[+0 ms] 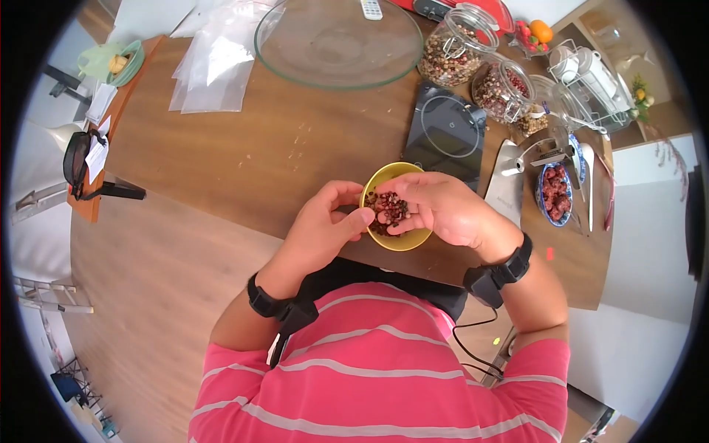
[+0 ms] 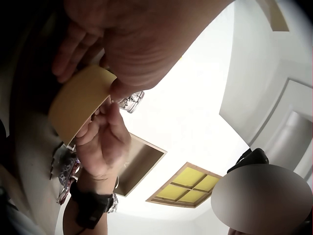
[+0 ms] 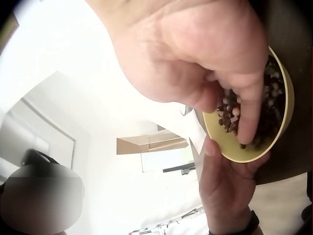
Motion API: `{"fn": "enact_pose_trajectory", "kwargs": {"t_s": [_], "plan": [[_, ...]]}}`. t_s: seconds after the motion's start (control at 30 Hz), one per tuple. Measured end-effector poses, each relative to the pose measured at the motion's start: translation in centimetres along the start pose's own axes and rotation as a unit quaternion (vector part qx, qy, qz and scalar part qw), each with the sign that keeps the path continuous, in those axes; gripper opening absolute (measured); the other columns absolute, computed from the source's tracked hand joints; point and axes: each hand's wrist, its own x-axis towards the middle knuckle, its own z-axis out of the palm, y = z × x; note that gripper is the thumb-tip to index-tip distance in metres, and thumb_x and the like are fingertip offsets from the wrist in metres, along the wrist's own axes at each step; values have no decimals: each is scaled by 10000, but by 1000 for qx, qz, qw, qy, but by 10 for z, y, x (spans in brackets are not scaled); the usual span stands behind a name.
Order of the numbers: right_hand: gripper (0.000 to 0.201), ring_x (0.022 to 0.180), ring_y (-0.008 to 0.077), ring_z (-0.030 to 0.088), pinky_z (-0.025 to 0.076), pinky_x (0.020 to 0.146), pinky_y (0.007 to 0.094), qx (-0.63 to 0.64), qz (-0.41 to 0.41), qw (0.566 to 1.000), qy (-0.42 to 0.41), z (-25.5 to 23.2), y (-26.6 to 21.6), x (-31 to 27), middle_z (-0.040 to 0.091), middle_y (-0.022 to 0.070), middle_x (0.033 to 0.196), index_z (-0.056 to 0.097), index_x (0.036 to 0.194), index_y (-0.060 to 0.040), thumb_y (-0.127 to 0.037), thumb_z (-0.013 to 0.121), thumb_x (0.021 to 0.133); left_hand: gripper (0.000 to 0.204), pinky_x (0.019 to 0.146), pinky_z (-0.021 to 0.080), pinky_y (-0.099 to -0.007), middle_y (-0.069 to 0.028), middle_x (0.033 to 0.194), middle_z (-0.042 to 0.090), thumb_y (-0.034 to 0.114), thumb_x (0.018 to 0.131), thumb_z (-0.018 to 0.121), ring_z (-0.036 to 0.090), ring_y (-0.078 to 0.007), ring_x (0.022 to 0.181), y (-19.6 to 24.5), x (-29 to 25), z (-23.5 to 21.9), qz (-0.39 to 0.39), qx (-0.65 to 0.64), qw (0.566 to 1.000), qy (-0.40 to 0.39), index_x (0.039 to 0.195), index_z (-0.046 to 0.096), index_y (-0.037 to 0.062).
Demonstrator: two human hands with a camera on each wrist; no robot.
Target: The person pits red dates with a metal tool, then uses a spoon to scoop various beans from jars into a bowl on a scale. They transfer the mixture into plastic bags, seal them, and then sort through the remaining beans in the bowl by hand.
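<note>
A yellow bowl (image 1: 404, 244) with a mix of small dark red, white and brown dried beans (image 3: 272, 100) is near the front edge of the wooden table. My left hand (image 1: 325, 221) grips the bowl's left side, thumb at the rim and fingers around the outside. Over the bowl's right side reaches my right hand (image 1: 447, 210), its fingers down among the beans. In the right wrist view one finger extends into the mix and the thumb stands apart from it, with beans showing between them. The right fingertips are partly hidden by beans.
Behind the bowl lies a black induction cooker (image 1: 447, 133). Glass jars (image 1: 454, 52) of similar beans stand at the back right. A large glass dish (image 1: 336, 44) and plastic bags (image 1: 214, 70) lie at the back. To the right are a cleaver (image 1: 506, 181) and a patterned dish (image 1: 554, 196) of reddish pieces.
</note>
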Motion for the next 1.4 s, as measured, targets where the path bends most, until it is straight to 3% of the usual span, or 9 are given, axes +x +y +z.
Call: {"fn": "enact_pose_trajectory", "kwargs": {"t_s": [0.13,0.3,0.37,0.57,0.77,0.9,0.97,1.23,1.4], "plan": [[437,1120,257,666,589,963,415,51,-49,996,47,5,0,-13,632,158,1256,559,1351,88,-266,525,1097,467,756,584,-277,-153,1269,644,190,987,711,693,-119,902,-2,0,1,6,27,999,19,1341,524,-50],[449,1153,262,662,581,979,424,109,-82,989,50,0,11,-19,632,163,1276,549,1363,87,-275,516,1098,447,740,590,-275,-156,1283,632,189,993,700,702,-117,878,-5,-1,2,6,45,998,35,1328,530,-54],[437,1163,262,659,583,981,418,133,-90,985,60,4,13,-23,633,161,1279,548,1362,89,-256,520,1095,416,725,585,-272,-141,1172,675,184,1001,687,702,-115,836,-5,-2,2,11,51,998,31,1314,537,-46],[325,1132,220,670,597,971,362,-35,-121,989,83,1,22,-25,649,137,1227,570,1327,105,-50,519,1045,353,691,569,-264,-76,872,709,165,1011,670,693,-106,780,-6,-3,3,4,22,999,43,1289,554,-17],[247,1051,195,704,612,891,333,-165,-114,974,102,2,19,-18,683,103,1157,636,1238,54,8,506,1033,324,714,569,-263,-80,880,716,149,1014,654,689,-105,780,-6,-4,3,6,40,998,41,1278,558,-13],[221,993,199,728,617,832,326,-293,-118,940,130,13,5,-20,695,100,1096,664,1178,52,-9,506,1036,318,724,570,-267,-81,888,718,142,1015,646,691,-108,791,-3,-5,2,2,29,999,43,1278,558,-14],[224,968,204,738,619,809,330,-308,-122,933,140,15,3,-19,697,110,1065,676,1149,68,-28,505,1042,313,742,574,-265,-80,995,675,122,1030,610,683,-115,830,0,-6,1,-10,45,999,20,1310,546,-2],[237,956,235,746,637,782,342,-129,-48,985,106,3,0,-17,707,168,1178,620,1258,22,-84,544,1060,307,755,573,-271,-86,1010,677,116,1027,607,684,-119,844,-4,-6,-2,-8,24,1000,18,1302,548,-5],[241,953,256,752,651,772,366,-1,-60,996,59,-9,8,-17,707,185,1168,584,1263,17,-117,536,1068,310,759,573,-275,-89,1011,676,121,1025,608,682,-122,838,-1,-5,-2,-15,27,999,12,1300,548,-8]]}}
